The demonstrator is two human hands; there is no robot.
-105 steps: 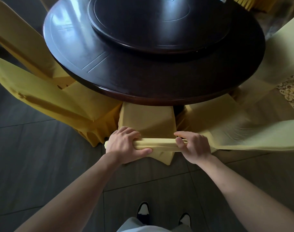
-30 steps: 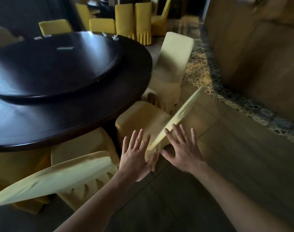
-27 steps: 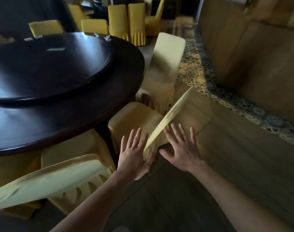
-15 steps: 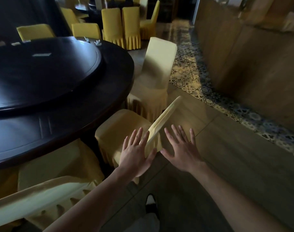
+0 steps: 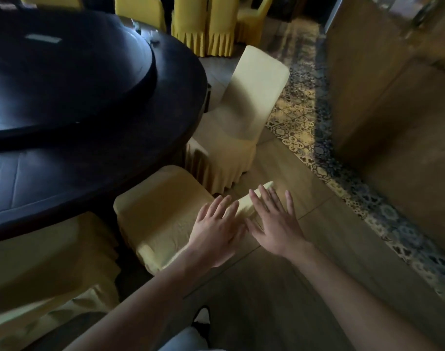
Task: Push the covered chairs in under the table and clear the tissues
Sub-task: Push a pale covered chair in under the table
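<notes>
The dark round bench [image 5: 94,158] spreads up and to the left of the hands. The covered chair [image 5: 165,219] under them has its seat only partly beneath the rim. Its backrest top [image 5: 249,203] runs between both hands. Left hand [image 5: 213,234] and right hand [image 5: 274,224] hover spread flat, gripping nothing. Likely next: close on the backrest and push benchward. Small pale bits, perhaps tissues [image 5: 142,27], lie far beyond.

The left hand [image 5: 215,233] and right hand [image 5: 274,224] cover most of the pale-yellow covered chair back [image 5: 244,207]; small white items [image 5: 150,38] on the dark round surface [image 5: 130,138] are blurred.
</notes>
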